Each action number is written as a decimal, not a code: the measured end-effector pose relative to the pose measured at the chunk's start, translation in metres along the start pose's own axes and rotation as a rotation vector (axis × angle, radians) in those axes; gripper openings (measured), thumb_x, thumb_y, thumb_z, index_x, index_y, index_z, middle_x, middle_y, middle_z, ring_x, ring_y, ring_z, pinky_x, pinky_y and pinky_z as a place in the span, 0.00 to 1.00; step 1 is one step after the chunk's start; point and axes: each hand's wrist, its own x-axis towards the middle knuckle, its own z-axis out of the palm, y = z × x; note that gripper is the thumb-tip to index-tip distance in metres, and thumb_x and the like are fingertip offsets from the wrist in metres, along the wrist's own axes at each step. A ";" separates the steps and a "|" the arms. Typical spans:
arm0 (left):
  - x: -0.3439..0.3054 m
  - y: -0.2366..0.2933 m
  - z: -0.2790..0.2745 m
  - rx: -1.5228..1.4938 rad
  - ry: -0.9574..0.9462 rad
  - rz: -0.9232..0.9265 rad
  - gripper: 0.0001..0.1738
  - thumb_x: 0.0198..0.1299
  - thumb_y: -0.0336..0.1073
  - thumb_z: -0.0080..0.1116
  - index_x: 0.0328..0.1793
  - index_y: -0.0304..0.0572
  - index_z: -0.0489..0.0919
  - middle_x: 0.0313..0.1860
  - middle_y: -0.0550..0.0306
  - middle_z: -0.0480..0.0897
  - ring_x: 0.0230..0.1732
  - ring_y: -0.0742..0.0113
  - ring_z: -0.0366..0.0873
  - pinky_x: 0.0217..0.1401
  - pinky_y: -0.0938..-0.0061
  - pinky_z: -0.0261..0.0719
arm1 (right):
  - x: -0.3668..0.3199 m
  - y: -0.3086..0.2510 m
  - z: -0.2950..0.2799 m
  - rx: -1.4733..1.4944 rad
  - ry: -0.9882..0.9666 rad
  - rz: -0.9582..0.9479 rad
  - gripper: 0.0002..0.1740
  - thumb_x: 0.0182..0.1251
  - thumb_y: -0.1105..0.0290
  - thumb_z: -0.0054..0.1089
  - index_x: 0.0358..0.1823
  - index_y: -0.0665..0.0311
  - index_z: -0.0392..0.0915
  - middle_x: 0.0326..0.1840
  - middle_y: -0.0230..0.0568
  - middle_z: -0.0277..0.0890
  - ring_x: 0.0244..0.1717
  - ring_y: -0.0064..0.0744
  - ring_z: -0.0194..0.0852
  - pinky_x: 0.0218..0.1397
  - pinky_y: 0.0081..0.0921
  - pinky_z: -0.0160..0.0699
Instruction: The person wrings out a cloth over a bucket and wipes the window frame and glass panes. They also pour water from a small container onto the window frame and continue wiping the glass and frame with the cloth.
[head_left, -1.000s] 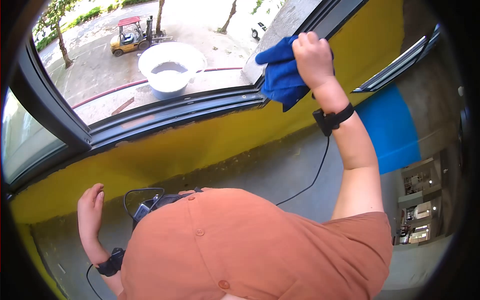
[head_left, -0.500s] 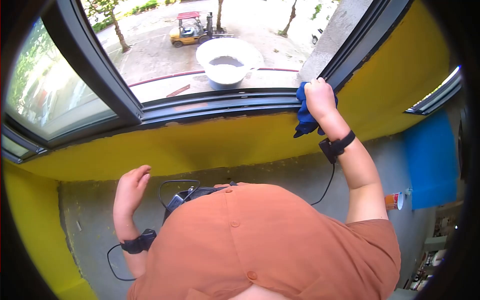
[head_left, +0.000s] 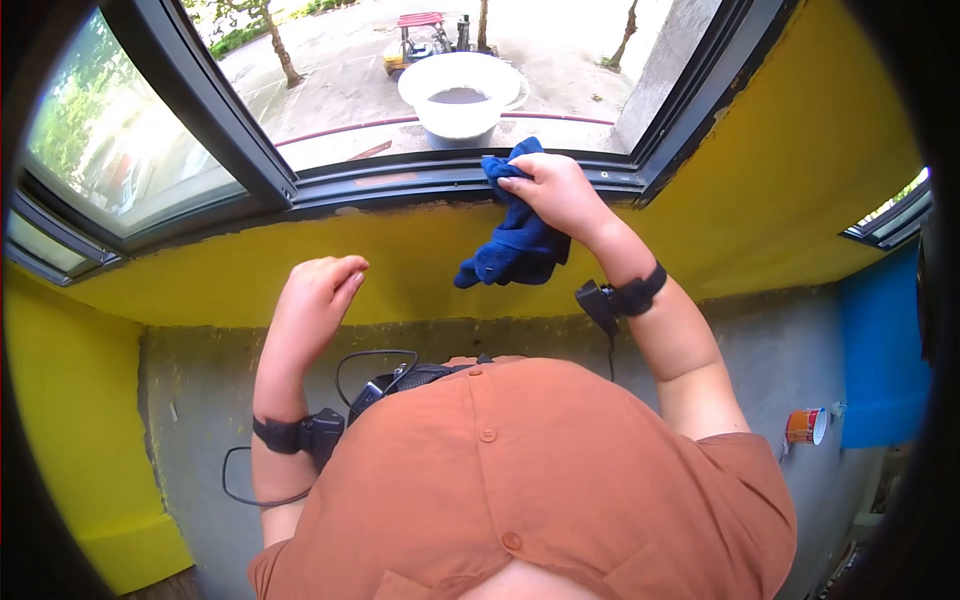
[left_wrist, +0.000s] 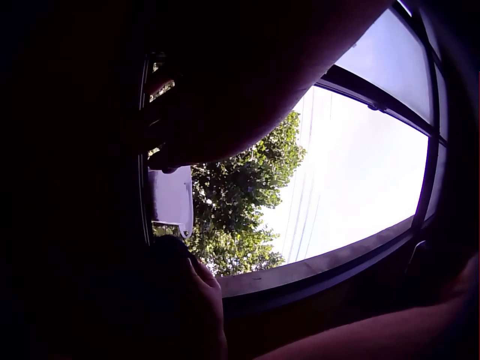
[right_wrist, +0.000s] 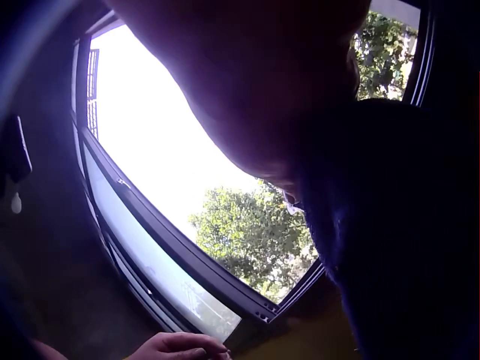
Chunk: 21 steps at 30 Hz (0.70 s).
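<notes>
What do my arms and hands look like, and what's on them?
Your left hand and right hand are bare. Each wears a black wrist strap with a small, boxy black camera and a thin dark cable. The short sleeves are rust-orange.

The right hand (head_left: 562, 198) pinches a blue cloth (head_left: 520, 240), which hangs over the near edge of the window sill track (head_left: 410, 186).

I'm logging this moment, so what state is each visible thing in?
Window: open
Blue cloth: bunched, hanging from the right hand
Right hand: pinching the cloth
Left hand: empty, loosely curled
White basin: upright on the ledge
Orange pot: upright or lying, can't tell
</notes>
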 end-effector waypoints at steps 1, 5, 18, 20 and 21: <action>0.005 0.004 0.004 0.020 0.004 -0.039 0.15 0.68 0.31 0.61 0.60 0.40 0.83 0.48 0.49 0.88 0.52 0.53 0.85 0.57 0.64 0.81 | -0.007 -0.002 -0.004 0.047 -0.006 0.028 0.13 0.68 0.66 0.68 0.46 0.68 0.86 0.33 0.52 0.84 0.34 0.41 0.85 0.43 0.33 0.81; 0.031 0.048 0.043 -0.560 -0.079 -0.094 0.46 0.62 0.31 0.70 0.84 0.56 0.59 0.75 0.49 0.71 0.67 0.54 0.78 0.64 0.65 0.80 | -0.029 -0.020 0.003 0.232 -0.020 -0.093 0.13 0.68 0.67 0.68 0.46 0.69 0.86 0.32 0.48 0.84 0.30 0.34 0.83 0.39 0.31 0.82; 0.012 0.036 0.087 -0.965 0.154 -0.288 0.46 0.55 0.16 0.66 0.80 0.52 0.65 0.52 0.56 0.82 0.54 0.67 0.82 0.61 0.71 0.80 | -0.027 0.013 0.011 -0.030 0.015 -0.323 0.09 0.67 0.68 0.68 0.45 0.60 0.87 0.43 0.43 0.86 0.43 0.47 0.85 0.49 0.35 0.84; -0.001 0.029 0.073 -0.997 0.232 -0.382 0.44 0.56 0.16 0.64 0.79 0.48 0.64 0.55 0.55 0.81 0.58 0.65 0.81 0.66 0.69 0.77 | -0.005 0.039 0.011 -0.279 0.202 -0.475 0.07 0.65 0.72 0.66 0.43 0.58 0.87 0.44 0.39 0.85 0.45 0.45 0.83 0.48 0.35 0.84; -0.006 0.027 0.064 -1.012 0.278 -0.404 0.39 0.57 0.17 0.64 0.76 0.43 0.67 0.56 0.55 0.82 0.58 0.65 0.81 0.67 0.69 0.76 | 0.006 0.042 0.010 -0.294 0.126 -0.523 0.09 0.64 0.75 0.64 0.44 0.56 0.87 0.46 0.36 0.82 0.48 0.44 0.82 0.49 0.36 0.84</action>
